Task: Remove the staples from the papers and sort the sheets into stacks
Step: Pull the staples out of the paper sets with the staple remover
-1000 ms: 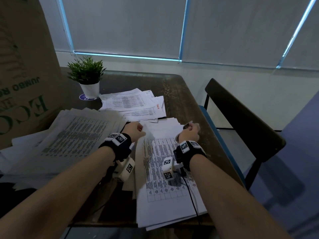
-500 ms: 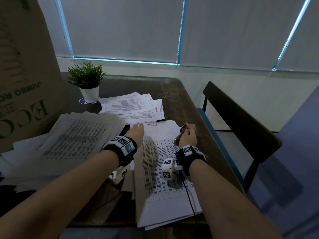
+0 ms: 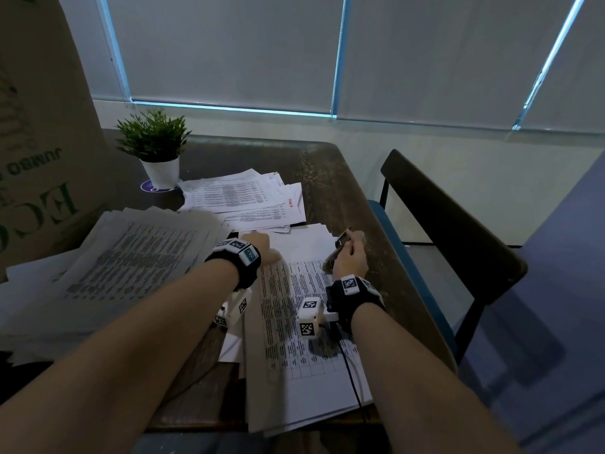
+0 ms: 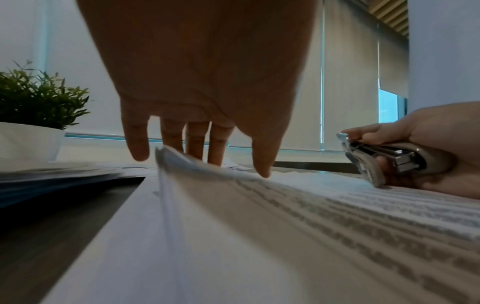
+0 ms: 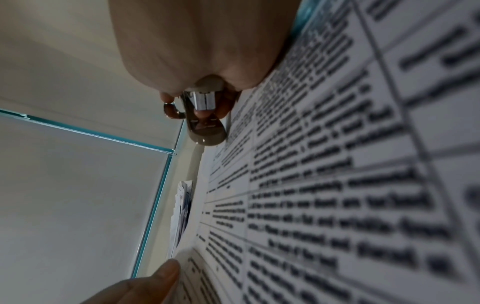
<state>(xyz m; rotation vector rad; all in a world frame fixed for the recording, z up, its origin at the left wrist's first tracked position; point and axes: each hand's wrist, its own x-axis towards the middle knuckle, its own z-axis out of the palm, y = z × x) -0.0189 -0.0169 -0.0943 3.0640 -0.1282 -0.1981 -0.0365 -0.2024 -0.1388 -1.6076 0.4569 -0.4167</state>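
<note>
A printed sheet set (image 3: 304, 322) lies in front of me on the table, with its left edge curled up (image 4: 182, 174). My left hand (image 3: 262, 249) rests on its top left part, fingers (image 4: 215, 148) straight and spread, tips touching the paper. My right hand (image 3: 352, 260) sits at the set's top right corner and grips a metal staple remover (image 3: 340, 247), whose jaws point down at the paper (image 4: 369, 166). Seen from the right wrist, the tool (image 5: 205, 121) lies against the page edge. No staple can be made out.
A fanned stack of sheets (image 3: 131, 267) lies to the left, and another pile (image 3: 242, 201) sits further back. A potted plant (image 3: 154, 142) and a cardboard box (image 3: 39, 158) stand at the left. A dark chair (image 3: 458, 240) stands beside the table's right edge (image 3: 386, 244).
My left hand has uncurled and now lies with straight fingers on the sheet. My right hand has shifted slightly towards the paper's corner with the tool.
</note>
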